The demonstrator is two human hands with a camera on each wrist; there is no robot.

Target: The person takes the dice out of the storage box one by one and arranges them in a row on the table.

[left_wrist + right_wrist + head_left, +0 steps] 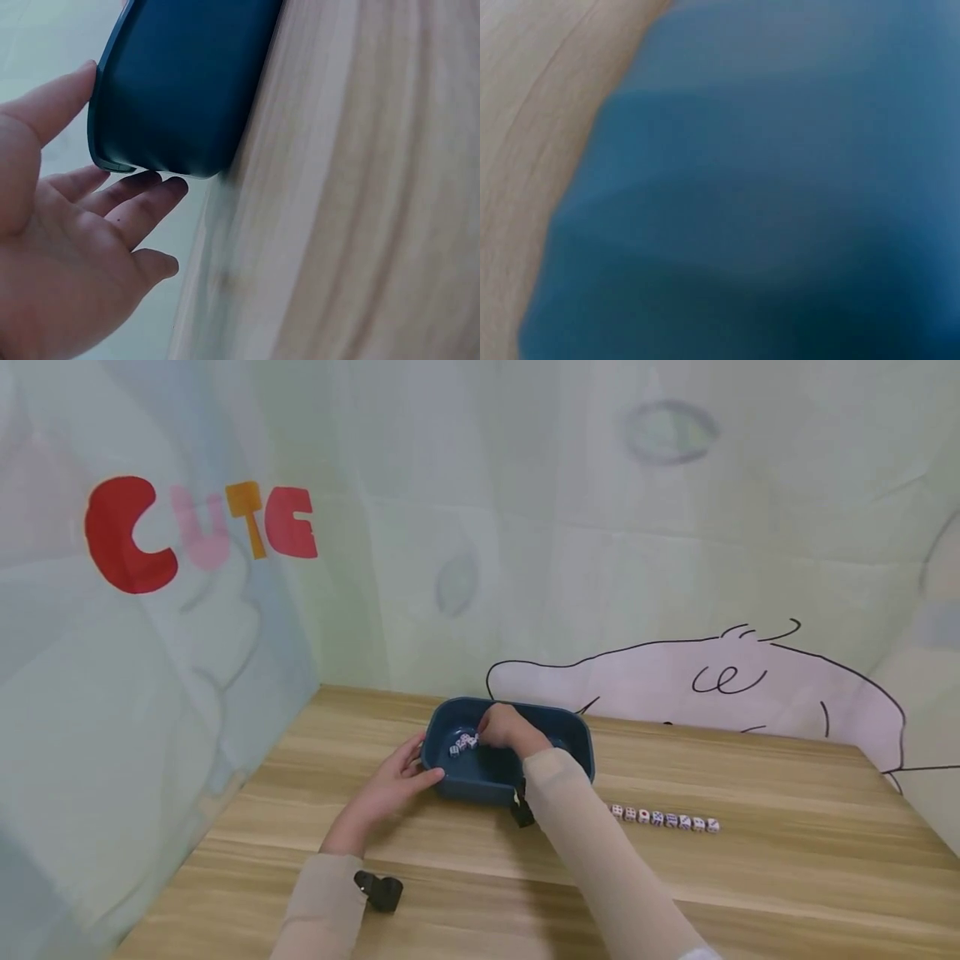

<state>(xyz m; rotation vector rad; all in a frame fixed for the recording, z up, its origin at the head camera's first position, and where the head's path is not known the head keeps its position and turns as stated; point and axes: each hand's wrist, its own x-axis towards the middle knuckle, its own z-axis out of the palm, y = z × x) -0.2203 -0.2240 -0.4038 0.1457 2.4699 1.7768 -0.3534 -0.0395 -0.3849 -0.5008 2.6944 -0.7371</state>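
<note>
A dark blue rectangular basin (480,792) stands on the wooden table. My left hand (393,781) steadies its left end, the thumb at the near rim and the fingertips against the outer wall. In the left wrist view the left hand (82,217) has its palm apart from the basin (187,82). Inside the basin, several small white dice (463,742) lie in a cluster towards the left. My right hand (510,729) reaches in over the far side, fingertips right at the dice; I cannot tell whether they pinch one. Only blurred blue basin wall (727,187) fills most of the right wrist view.
Right of the basin, several white dice (657,818) form a straight row on the table (780,877), its left end hidden behind the right sleeve (592,852). A printed cloth backdrop (570,552) rises behind the table and along its left side.
</note>
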